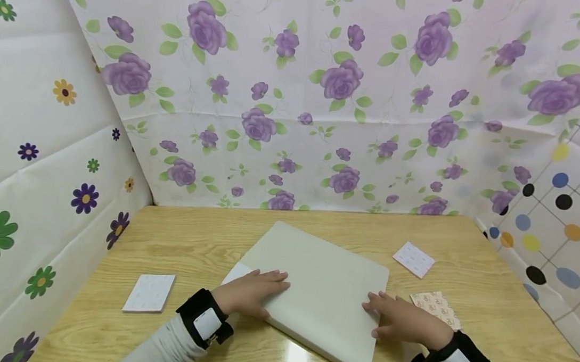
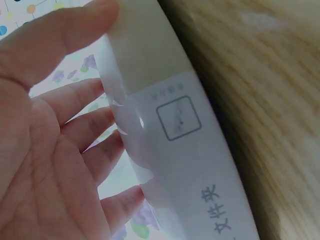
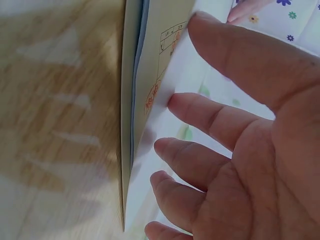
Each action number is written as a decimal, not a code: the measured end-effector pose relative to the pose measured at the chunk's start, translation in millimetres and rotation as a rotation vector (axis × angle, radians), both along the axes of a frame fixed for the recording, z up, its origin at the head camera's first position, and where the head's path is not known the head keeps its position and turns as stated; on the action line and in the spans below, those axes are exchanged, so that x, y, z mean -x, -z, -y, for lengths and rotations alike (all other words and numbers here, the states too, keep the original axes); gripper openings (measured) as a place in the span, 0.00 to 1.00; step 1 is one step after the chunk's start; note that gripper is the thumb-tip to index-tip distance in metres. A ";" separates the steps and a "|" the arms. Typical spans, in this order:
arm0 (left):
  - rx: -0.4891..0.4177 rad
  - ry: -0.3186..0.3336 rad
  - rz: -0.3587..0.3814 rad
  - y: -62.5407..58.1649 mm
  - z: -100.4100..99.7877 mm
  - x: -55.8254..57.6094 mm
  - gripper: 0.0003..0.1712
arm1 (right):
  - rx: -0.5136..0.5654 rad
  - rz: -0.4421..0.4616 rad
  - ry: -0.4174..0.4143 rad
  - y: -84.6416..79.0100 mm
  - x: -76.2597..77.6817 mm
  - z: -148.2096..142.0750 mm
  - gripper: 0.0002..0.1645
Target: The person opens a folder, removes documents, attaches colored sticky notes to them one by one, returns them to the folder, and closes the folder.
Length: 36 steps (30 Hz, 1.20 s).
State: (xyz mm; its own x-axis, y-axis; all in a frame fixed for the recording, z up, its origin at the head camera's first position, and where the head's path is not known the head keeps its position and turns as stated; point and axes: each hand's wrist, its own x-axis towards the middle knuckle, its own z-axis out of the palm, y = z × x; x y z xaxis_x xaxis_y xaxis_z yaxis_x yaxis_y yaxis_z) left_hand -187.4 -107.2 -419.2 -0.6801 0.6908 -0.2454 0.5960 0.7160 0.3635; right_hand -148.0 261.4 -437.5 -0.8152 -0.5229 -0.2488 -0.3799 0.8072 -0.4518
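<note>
A pale cream file folder (image 1: 322, 288) lies closed and turned at an angle on the table. My left hand (image 1: 252, 292) rests on its left part, fingers stretched over the cover and thumb near the spine. In the left wrist view the folder's spine (image 2: 170, 125) carries printed characters and a small square label. At the folder's right edge, my right hand (image 1: 402, 318) touches the cover with spread, slightly bent fingertips. The right wrist view shows the folder's open side (image 3: 132, 115), with a blue layer and a printed sheet between the covers.
On the wood-grain table (image 1: 197, 231), a white patterned square pad (image 1: 149, 293) lies to the left. A second pale pad (image 1: 414, 259) lies right of the folder. An orange-patterned card (image 1: 436, 307) sits partly behind my right hand. Flowered sheets (image 1: 302, 96) enclose the table.
</note>
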 end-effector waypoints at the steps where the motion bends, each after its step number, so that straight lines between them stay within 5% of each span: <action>1: -0.001 -0.001 0.000 -0.5 0.1 0.4 0.44 | -0.002 -0.002 -0.006 0.6 -0.9 -0.4 0.34; 27: -0.081 -0.010 -0.180 7.6 1.7 15.4 0.35 | 0.035 0.000 -0.052 14.2 -39.6 -2.2 0.37; 36: -0.087 -0.004 -0.241 10.1 -3.1 21.3 0.32 | 0.096 0.039 -0.078 45.9 -39.6 -15.0 0.36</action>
State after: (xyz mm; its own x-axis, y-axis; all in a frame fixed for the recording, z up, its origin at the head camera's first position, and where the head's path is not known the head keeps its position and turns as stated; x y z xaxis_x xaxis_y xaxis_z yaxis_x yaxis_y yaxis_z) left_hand -208.7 -104.1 -429.3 -0.7144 0.6996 -0.0154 0.6704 0.6906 0.2715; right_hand -108.5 276.4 -483.4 -0.7620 -0.6072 -0.2250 -0.4204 0.7281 -0.5414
